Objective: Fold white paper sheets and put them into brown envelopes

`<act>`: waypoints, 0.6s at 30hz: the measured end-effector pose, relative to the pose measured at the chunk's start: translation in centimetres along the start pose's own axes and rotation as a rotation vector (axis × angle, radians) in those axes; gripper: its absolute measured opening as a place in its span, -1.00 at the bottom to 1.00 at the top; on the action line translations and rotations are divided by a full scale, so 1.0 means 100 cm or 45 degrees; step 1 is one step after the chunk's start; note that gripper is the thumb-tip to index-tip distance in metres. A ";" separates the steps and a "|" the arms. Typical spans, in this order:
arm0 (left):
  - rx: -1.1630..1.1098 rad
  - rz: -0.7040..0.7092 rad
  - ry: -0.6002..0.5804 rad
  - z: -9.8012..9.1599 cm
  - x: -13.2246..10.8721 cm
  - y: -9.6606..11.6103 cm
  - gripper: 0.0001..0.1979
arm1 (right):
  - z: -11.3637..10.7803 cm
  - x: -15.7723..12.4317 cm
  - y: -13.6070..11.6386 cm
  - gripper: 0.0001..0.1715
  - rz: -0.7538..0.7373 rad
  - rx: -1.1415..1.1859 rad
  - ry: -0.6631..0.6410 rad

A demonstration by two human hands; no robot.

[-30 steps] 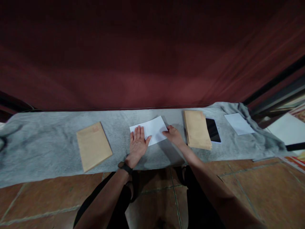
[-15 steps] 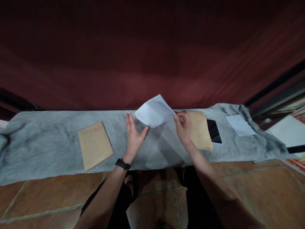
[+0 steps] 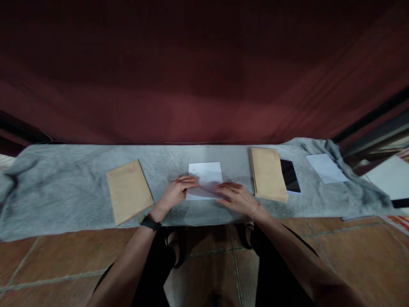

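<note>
A: How are the hands lying?
B: Both are reaching forward, palms down: the left hand (image 3: 175, 192) is angling its flat fingers rightward, the right hand (image 3: 238, 198) is pointing leftward, fingertips nearing each other, forearms converging.

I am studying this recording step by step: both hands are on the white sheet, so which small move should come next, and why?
Probably lift the near edge and fold it away from the body. The white sheet lies flat and square on the grey cloth, and the left hand and right hand both rest along that near edge.
</note>
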State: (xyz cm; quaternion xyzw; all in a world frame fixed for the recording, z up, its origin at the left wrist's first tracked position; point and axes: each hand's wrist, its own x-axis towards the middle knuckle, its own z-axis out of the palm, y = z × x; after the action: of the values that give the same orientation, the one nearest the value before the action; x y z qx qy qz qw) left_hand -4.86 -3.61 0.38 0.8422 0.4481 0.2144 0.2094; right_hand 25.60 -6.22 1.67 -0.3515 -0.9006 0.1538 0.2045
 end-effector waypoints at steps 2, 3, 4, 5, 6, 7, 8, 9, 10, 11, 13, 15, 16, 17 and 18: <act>0.007 0.012 -0.027 0.008 -0.005 -0.005 -0.52 | 0.002 0.000 0.007 -0.42 0.035 0.001 -0.108; 0.005 0.016 -0.031 0.010 -0.007 -0.006 -0.52 | 0.003 0.000 0.011 -0.36 0.059 0.000 -0.141; 0.003 0.015 -0.027 0.012 -0.009 -0.007 -0.52 | 0.005 0.000 0.015 -0.33 0.082 0.000 -0.160; 0.000 0.012 -0.020 0.012 -0.010 -0.008 -0.53 | 0.006 0.001 0.018 -0.32 0.102 0.002 -0.164; -0.001 0.004 -0.014 0.012 -0.012 -0.007 -0.53 | 0.008 0.001 0.022 -0.34 0.117 0.009 -0.155; -0.002 -0.004 -0.014 0.011 -0.013 -0.007 -0.53 | 0.010 0.002 0.025 -0.35 0.127 0.020 -0.140; -0.002 -0.014 -0.013 0.010 -0.014 -0.006 -0.53 | 0.012 0.003 0.028 -0.38 0.136 0.033 -0.120; -0.001 -0.023 -0.010 0.009 -0.014 -0.005 -0.53 | 0.014 0.004 0.030 -0.39 0.143 0.048 -0.102; 0.001 -0.031 -0.006 0.009 -0.015 -0.004 -0.54 | 0.016 0.006 0.031 -0.41 0.152 0.063 -0.084; 0.002 -0.040 0.003 0.009 -0.015 -0.003 -0.56 | 0.018 0.009 0.032 -0.42 0.164 0.080 -0.066; -0.003 -0.075 0.045 0.012 -0.014 -0.004 -0.64 | 0.022 0.015 0.034 -0.52 0.214 0.119 -0.019; -0.014 -0.163 0.119 0.018 -0.012 -0.006 -0.71 | 0.027 0.021 0.036 -0.67 0.324 0.149 0.047; -0.013 -0.224 0.161 0.022 -0.010 -0.007 -0.72 | 0.029 0.025 0.037 -0.74 0.381 0.160 0.070; -0.005 -0.289 0.203 0.025 -0.009 -0.009 -0.73 | 0.031 0.027 0.038 -0.78 0.428 0.164 0.085; 0.009 -0.350 0.237 0.027 -0.007 -0.011 -0.73 | 0.032 0.030 0.038 -0.79 0.466 0.157 0.093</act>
State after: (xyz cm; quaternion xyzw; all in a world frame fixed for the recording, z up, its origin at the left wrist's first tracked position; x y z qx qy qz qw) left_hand -4.42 -4.09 -2.56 0.7502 0.5773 0.2594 0.1915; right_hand 24.24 -1.86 -1.95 -0.5016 -0.8024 0.2306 0.2266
